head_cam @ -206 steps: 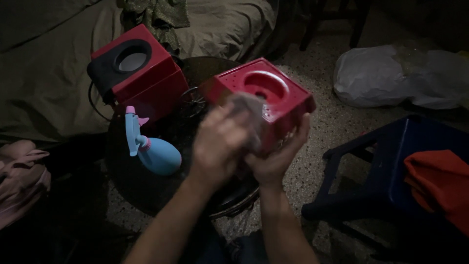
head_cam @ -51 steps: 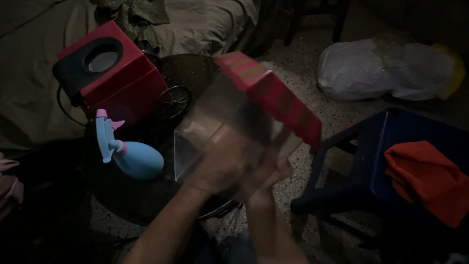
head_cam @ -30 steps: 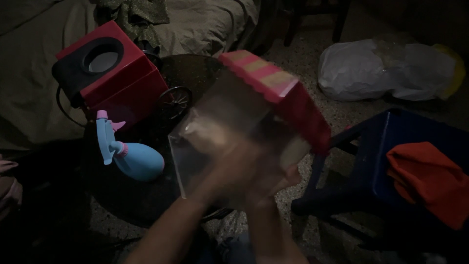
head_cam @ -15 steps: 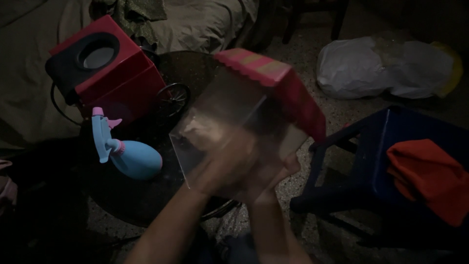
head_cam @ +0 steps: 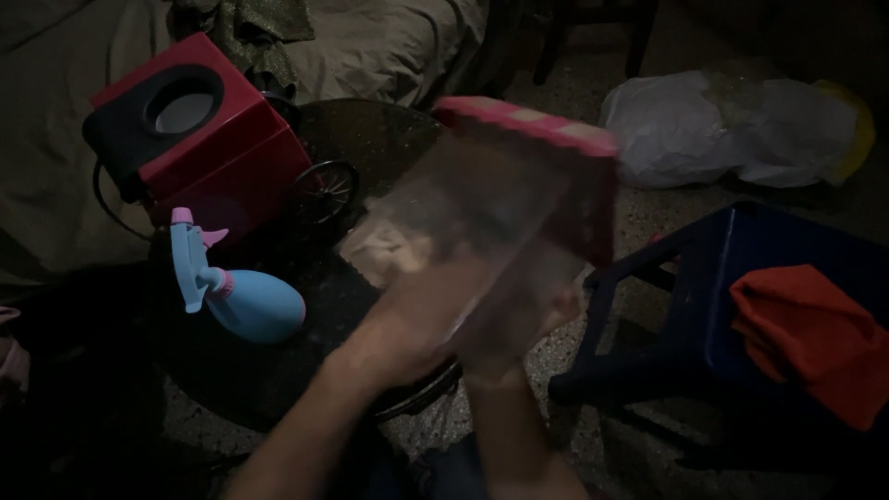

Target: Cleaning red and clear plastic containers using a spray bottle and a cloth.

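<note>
Tilted further now, clear red-topped box [head_cam: 519, 204] hovers over round dark table [head_cam: 278, 370], speckled floor [head_cam: 639, 222].

Pretty cramped around the small dark round table [head_cam: 370, 139]: red box machine [head_cam: 199, 139] with its spoked wheel [head_cam: 326, 192] up left, blue spray bottle [head_cam: 236, 298] lying just below. Blue stool [head_cam: 741, 306] with red cloth [head_cam: 806, 338] blocking right. Open speckled floor [head_cam: 639, 208] toward the white bag [head_cam: 732, 130].
</note>
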